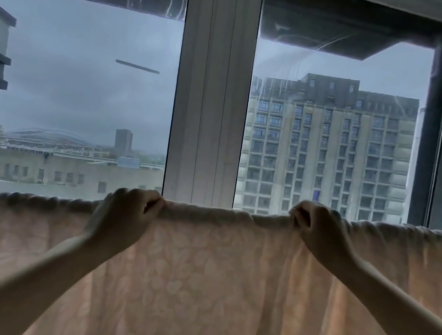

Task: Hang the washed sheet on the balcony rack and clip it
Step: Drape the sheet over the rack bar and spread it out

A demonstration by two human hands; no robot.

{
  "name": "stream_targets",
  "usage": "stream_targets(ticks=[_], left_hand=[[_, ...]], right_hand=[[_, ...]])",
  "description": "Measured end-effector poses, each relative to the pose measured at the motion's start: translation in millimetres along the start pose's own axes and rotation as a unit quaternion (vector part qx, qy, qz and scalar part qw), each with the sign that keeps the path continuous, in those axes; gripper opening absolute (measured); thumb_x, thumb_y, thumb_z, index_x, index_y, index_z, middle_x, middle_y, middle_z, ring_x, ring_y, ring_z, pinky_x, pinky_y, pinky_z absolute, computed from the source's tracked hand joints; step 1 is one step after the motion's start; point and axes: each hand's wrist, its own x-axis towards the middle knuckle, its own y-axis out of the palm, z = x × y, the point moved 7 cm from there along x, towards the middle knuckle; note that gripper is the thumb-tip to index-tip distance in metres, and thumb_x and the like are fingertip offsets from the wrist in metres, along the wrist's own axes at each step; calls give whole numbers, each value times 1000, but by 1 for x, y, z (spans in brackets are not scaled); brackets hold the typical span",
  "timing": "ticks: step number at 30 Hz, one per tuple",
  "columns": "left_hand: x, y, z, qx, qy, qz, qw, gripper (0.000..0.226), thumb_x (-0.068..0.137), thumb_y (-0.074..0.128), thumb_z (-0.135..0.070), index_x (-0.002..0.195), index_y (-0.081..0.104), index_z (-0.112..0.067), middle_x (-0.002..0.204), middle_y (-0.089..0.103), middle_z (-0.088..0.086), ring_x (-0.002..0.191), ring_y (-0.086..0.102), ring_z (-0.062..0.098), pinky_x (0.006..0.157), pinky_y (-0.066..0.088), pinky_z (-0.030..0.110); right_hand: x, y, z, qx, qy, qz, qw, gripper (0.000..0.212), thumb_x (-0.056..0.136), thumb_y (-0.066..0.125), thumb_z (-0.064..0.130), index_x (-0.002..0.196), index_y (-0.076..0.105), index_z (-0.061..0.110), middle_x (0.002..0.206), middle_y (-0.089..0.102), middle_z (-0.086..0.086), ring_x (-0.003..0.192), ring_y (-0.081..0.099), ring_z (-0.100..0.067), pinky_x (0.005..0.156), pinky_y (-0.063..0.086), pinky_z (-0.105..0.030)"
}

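A pale pink sheet [201, 288] with a faint leaf pattern hangs across the whole width of the view, its top fold draped over a horizontal bar that the cloth hides. My left hand [125, 215] grips the top fold left of centre, fingers curled over the edge. My right hand [317, 231] grips the same fold right of centre, slightly higher. Between the two hands the top edge runs fairly straight. Left of my left hand the edge is bunched into small gathers. No clip shows in view.
Right behind the sheet stand large balcony windows with a white frame post [212, 92] in the middle and a dark post [438, 132] at the right. Buildings and grey sky lie beyond the glass.
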Motion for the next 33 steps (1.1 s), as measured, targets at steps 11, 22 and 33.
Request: stream_targets(ticks=[11,22,33], left_hand=[[-5,0,-14,39,102,-20,994,23,95,53,-24,80,69,-19,72,68,-6,63,65,15,61,50,26],[-7,17,-49,8,143,-41,989,4,82,68,-13,86,67,-15,77,68,-1,67,65,12,67,57,31],[-9,-4,11,-13,82,0,997,30,91,51,-47,95,68,-22,90,66,-13,78,62,5,67,41,20]], right_hand=[[-2,21,68,40,-115,47,991,13,93,58,30,96,66,20,92,64,8,85,56,-7,74,45,-24],[5,43,132,82,-151,87,981,11,100,44,19,95,52,11,91,52,0,70,53,-9,64,50,-25],[14,39,78,-129,-148,61,979,15,83,69,10,96,63,13,89,63,1,84,56,-12,78,48,-24]])
